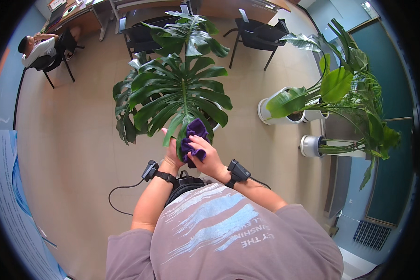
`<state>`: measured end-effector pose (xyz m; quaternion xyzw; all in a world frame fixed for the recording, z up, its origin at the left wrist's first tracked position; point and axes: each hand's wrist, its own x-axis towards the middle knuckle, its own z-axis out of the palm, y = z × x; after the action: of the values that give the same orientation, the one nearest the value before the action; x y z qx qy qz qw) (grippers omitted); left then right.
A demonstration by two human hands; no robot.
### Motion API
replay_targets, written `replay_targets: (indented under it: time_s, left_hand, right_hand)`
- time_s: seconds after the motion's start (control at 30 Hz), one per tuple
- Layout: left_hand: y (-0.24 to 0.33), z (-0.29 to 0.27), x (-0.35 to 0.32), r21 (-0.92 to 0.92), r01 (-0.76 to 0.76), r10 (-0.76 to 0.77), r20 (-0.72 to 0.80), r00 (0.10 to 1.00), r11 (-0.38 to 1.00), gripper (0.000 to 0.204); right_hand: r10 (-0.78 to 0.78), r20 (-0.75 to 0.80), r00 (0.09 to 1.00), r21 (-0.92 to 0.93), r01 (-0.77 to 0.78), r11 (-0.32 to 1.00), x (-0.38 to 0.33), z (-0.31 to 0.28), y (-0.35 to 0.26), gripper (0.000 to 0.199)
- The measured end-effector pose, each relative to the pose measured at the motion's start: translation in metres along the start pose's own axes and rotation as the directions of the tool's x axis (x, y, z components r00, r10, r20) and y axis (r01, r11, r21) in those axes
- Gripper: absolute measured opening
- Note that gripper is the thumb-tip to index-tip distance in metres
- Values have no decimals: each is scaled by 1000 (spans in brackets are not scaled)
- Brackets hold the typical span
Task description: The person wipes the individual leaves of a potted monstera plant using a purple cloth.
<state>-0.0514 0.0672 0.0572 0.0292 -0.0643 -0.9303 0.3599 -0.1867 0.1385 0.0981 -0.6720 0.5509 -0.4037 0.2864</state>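
Purple cloth (197,129) is bunched in the half-curled right hand (209,158), against a green leaf (183,88). The left hand (173,153) is partly hidden; I can't tell its grip.

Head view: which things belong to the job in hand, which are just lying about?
In the job:
- crumpled purple cloth, held against a leaf by the right hand
- large green split-leaf plant, left hand at that leaf, partly hidden

Just about:
- black chairs with dark legs
- broad-leaved green potted plants, right side
- brown wooden desks
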Motion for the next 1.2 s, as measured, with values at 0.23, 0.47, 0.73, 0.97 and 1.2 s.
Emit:
replay_targets:
  time_s: [0.23,0.47,0.73,0.97,1.2]
  left_hand:
    - [-13,10,4,-6,14,-16,-432,902,1000,92]
    - [-3,4,-1,72,-23,47,-356,933,997,90]
    - [-9,-3,-1,29,-21,29,-333,942,999,97]
    - [-7,-9,-6,42,-9,22,-317,948,999,86]
    - [-3,34,3,-48,0,-17,-361,932,999,69]
  right_hand:
    - [251,-192,949,152,-224,963,45,9,29,34]
    - [117,1,993,-18,-116,993,42,6,26,56]
    - [-3,48,999,-45,6,999,5,-3,1,36]
    - [19,77,997,119,-28,992,-13,-4,-15,27]
    - [506,232,831,567,-538,624,-16,-30,-16,19]
